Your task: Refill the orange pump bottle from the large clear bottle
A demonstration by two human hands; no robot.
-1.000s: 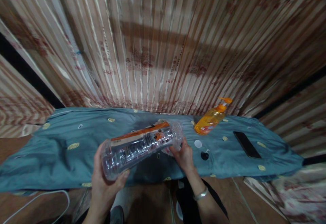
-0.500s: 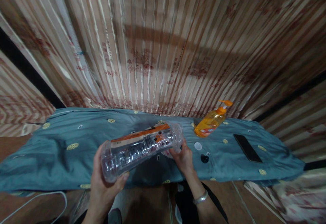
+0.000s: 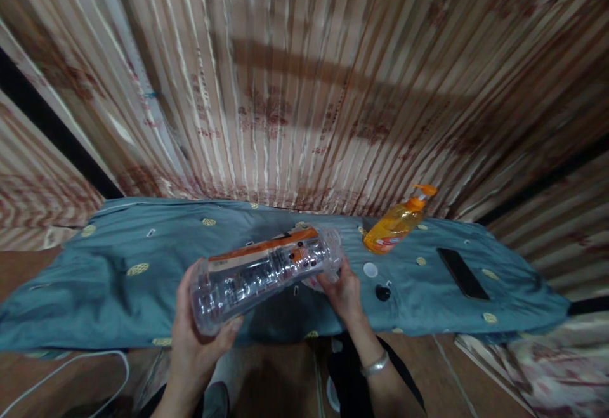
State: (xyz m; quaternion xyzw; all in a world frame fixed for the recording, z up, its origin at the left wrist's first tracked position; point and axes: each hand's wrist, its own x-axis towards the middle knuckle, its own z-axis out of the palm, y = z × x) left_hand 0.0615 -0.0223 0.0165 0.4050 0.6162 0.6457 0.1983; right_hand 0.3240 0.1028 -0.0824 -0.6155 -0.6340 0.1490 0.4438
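A clear plastic bottle (image 3: 252, 281) with an orange-and-white label along its upper side lies tilted across my hands, its right end higher than its left. My left hand (image 3: 197, 326) wraps around the wide left end, thumb underneath at the front. At the narrower right end, my right hand (image 3: 343, 288) closes on the bottle from below, with most of its fingertips hidden behind it. Something pale and pinkish (image 3: 313, 283) shows between the right fingers and the bottle; I cannot make out what it is. A bracelet circles the right wrist.
A teal patterned cloth surface (image 3: 118, 304) lies below. On it, right of the bottle, are an orange pump bottle (image 3: 392, 228), a white disc (image 3: 370, 270), a small black round item (image 3: 382, 292) and a dark phone (image 3: 462, 274). Behind hangs a striped curtain (image 3: 295, 88). A white cable (image 3: 71, 361) lies at lower left.
Both hands keep their hold on the bottle, which stays at nearly the same tilt. The camera view has shifted very slightly.
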